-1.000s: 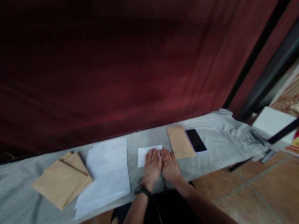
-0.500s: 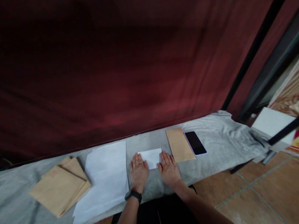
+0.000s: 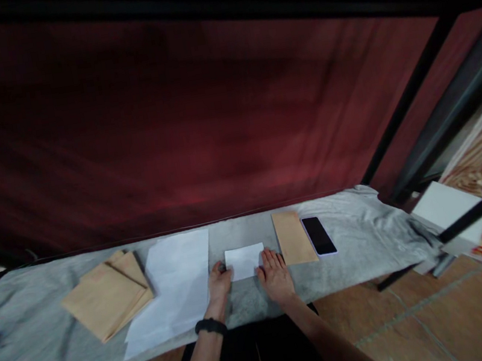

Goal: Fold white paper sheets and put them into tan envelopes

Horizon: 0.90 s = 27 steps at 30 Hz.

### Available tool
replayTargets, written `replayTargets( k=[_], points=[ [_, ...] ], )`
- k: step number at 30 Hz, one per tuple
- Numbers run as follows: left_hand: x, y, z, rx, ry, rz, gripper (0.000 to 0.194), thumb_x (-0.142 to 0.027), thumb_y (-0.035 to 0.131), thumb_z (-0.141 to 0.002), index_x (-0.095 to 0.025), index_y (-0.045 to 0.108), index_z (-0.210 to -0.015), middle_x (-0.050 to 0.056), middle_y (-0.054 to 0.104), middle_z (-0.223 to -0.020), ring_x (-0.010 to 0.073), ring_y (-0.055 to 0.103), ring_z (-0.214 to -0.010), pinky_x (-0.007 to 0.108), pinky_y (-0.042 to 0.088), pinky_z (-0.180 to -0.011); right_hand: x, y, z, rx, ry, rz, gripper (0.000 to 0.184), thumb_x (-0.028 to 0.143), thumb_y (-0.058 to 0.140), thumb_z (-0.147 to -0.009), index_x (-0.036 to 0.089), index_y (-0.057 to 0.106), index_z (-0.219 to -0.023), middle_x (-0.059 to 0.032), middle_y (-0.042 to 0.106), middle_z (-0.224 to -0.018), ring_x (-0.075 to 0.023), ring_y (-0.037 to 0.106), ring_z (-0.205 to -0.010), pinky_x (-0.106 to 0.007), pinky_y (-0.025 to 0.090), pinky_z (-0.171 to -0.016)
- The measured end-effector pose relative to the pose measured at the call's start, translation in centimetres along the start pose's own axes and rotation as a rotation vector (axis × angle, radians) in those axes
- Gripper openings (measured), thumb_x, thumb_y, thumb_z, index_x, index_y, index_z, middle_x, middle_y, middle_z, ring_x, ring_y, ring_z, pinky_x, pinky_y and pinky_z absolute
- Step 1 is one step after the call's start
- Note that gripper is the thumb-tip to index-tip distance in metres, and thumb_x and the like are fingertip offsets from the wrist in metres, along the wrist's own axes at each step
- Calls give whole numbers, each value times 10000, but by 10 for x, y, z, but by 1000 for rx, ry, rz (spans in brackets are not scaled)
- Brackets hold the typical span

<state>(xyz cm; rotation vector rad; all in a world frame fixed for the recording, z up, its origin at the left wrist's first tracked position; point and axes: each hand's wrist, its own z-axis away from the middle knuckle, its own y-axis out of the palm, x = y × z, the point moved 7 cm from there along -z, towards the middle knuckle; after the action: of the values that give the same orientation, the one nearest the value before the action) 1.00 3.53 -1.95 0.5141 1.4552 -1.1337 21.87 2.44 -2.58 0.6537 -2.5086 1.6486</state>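
Head cam: L hand point(image 3: 218, 281) is at the L side of the small white paper point(image 3: 243, 262), fingers partly curled, thumb by its lower L corner; can't tell if it's pinching the edge or just resting there. R hand point(image 3: 277, 275) is palm down, fingers extended, flat on/at the paper's R side, nothing gripped. Paper lies flat approx mid-length of the desk point(image 3: 378, 238), btwn far & near edges, long side roughly parallel to the near edge.

Toward desk's R end: single brown envelope point(image 3: 295, 239), flat, top nr far edge, just R of the R hand; phone point(image 3: 319, 235) right beside it, screen up & dark. Toward L end: big white sheets point(image 3: 175, 282), loosely fanned from nr far edge down to near edge, then brown envelope stack point(image 3: 106, 296) just L of them, askew; can't tell if they touch.

Status: one small piece sits apart from the sheets, between both hands. Looks folded to me, but layers/crease don't resolve, so unconfirmed. Not done as of now: big sheets look full size, no hand on them; single envelope lies flat, apart from the paper; stack likewise has no hand on it.
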Motion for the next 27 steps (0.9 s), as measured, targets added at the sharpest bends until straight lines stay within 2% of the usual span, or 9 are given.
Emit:
replayTargets(
  k=[5, 7, 10, 12, 17, 21, 23, 25, 27],
  points=[
    [-6, -5, 12, 50, -73, 200, 558, -259, 617, -684, -143, 626, -1230, -70, 558, -559, 120, 527, -460, 235, 395, -473, 9, -18, 2, 16, -151, -158, 587, 408, 544, -969, 150, 469, -1492, -119, 491, -1534, -269, 433, -1424, -481, 269, -1213],
    [-12, -10, 16, 90, -76, 264, 594, -275, 601, -685, -141, 625, -1263, -51, 593, -592, 112, 532, -474, 232, 400, -475, 6, -27, 0, 3, -134, -273, 472, 337, 513, -973, 193, 550, -1420, -99, 576, -1459, -248, 509, -1358, -479, 304, -1195],
    [-24, -17, 20, 163, -52, 328, 504, -314, 598, -675, -113, 702, -1125, 25, 683, -706, 138, 620, -604, 263, 489, -580, -10, -39, -11, -59, 41, -498, 339, 259, 420, -983, 220, 704, -1163, -89, 727, -1183, -222, 650, -1143, -402, 466, -1050],
    [-32, -23, 22, 197, -26, 341, 441, -354, 617, -664, -113, 729, -1017, 55, 712, -767, 161, 654, -688, 288, 521, -655, -18, -45, -21, -86, 114, -601, 325, 297, 415, -988, 214, 722, -1057, -90, 746, -1041, -224, 683, -1022, -356, 526, -930],
    [-40, -34, 22, 189, 42, 257, 330, -452, 719, -633, -162, 720, -789, 0, 644, -661, 146, 587, -640, 254, 451, -596, -23, -50, -44, -91, 137, -633, 327, 409, 467, -981, 188, 704, -1026, -69, 732, -897, -208, 679, -820, -308, 541, -764],
    [-34, -32, 20, 155, 74, 167, 295, -467, 717, -641, -185, 633, -634, -37, 544, -562, 127, 517, -570, 234, 381, -528, -24, -45, -51, -62, 159, -642, 339, 396, 447, -983, 171, 679, -1086, -32, 704, -794, -179, 655, -674, -268, 527, -638],
    [-27, -26, 19, 138, 71, 123, 289, -465, 685, -675, -191, 606, -626, -48, 504, -530, 121, 488, -523, 234, 361, -493, -25, -41, -51, -64, 180, -633, 365, 358, 424, -984, 158, 645, -1195, -59, 718, -881, -190, 674, -725, -291, 544, -689],
    [-20, -19, 18, 117, 61, 74, 275, -451, 650, -719, -199, 583, -631, -56, 476, -506, 121, 475, -485, 234, 353, -466, -24, -40, -48, -98, 186, -574, 418, 317, 411, -982, 146, 583, -1322, -123, 707, -1094, -228, 690, -930, -352, 551, -840],
    [-13, -11, 18, 97, 51, 17, 243, -412, 605, -772, -206, 566, -650, -59, 473, -497, 125, 485, -467, 234, 364, -455, -17, -38, -41, -130, 156, -465, 470, 287, 398, -985, 147, 516, -1418, -169, 629, -1310, -263, 617, -1181, -419, 504, -997]
  ],
)
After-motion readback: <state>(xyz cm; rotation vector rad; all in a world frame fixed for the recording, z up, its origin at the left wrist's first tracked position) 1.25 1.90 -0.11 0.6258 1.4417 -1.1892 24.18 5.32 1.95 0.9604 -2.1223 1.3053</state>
